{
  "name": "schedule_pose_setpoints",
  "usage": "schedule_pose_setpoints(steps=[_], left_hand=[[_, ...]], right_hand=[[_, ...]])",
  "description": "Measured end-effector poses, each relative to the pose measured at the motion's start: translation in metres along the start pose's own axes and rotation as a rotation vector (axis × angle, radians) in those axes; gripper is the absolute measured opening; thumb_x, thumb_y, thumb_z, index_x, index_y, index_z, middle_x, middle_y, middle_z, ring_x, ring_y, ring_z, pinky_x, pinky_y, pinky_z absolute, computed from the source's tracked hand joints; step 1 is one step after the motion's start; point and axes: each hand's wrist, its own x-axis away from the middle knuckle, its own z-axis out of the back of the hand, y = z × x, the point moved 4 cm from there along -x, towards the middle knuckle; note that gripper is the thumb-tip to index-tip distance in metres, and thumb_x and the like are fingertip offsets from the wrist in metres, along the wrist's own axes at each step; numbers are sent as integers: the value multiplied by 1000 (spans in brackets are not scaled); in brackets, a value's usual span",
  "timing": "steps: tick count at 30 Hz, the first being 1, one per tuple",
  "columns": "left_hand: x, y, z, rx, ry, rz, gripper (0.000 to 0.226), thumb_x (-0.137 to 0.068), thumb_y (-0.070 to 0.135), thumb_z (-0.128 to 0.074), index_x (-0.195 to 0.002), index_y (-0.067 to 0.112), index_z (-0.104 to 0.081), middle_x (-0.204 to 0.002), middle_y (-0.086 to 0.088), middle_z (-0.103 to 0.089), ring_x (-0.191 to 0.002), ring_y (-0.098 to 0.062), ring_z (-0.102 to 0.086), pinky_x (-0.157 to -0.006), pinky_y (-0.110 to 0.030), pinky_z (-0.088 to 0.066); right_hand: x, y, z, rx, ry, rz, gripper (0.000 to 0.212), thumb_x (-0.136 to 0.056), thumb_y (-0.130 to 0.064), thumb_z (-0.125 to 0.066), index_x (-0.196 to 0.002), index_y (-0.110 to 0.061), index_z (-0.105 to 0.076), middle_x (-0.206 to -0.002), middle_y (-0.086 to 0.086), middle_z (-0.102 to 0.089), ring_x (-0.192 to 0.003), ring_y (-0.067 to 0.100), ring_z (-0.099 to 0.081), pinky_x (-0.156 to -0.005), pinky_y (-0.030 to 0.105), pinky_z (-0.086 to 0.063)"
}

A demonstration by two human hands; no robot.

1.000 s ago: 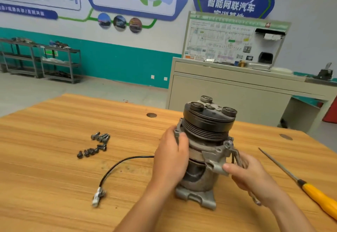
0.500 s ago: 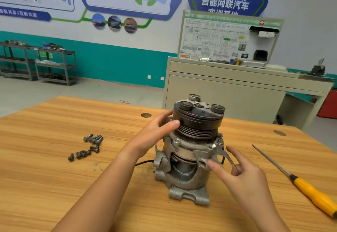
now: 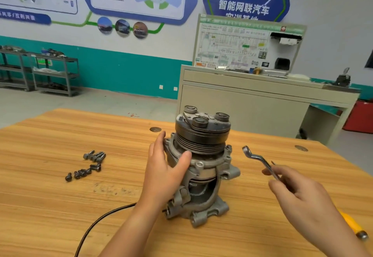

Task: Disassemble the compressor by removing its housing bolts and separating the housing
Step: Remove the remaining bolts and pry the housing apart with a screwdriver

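The compressor (image 3: pixel 203 168) stands upright on the wooden table (image 3: pixel 50 206), black grooved pulley on top, grey cast housing below. My left hand (image 3: pixel 163 168) lies against its left side, fingers round the back of the upper flange and thumb across the front. My right hand (image 3: pixel 300 200) is to the right of the compressor, apart from it, and pinches the lower end of a bent ring spanner (image 3: pixel 256 158) whose ring end points up and left. Several removed dark bolts (image 3: pixel 88 166) lie in a loose pile on the table at the left.
A black cable (image 3: pixel 101 222) runs from the compressor's base toward the front edge. A yellow-handled screwdriver (image 3: pixel 352 226) lies at the right, mostly behind my right hand. A beige training cabinet (image 3: pixel 252 103) stands behind the table; metal shelves (image 3: pixel 40 73) line the far wall.
The compressor has been turned on the table, showing another face. My right hand has come off the housing and drawn right with the spanner. My left hand has shifted to the upper flange.
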Motion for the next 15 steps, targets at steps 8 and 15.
schedule_pose_setpoints(steps=[8,15], left_hand=[[6,-2,-7,66,87,13,80,-84,48,-57,-148,29,-13,-145,3,-36,-130,-6,-33,-101,-24,-29],[8,0,-7,32,90,-22,84,-73,59,-46,-147,30,-20,-146,8,-34,-132,-7,-33,-106,-30,-32]], right_hand=[[-32,-4,1,520,-58,116,41,-99,-36,-27,-139,-39,-22,-80,0,-56,-83,24,-58,-65,29,-43],[-44,-8,-14,791,-53,171,46,-99,-28,-28,-142,-39,-15,-94,-3,-60,-87,21,-57,-54,29,-35]])
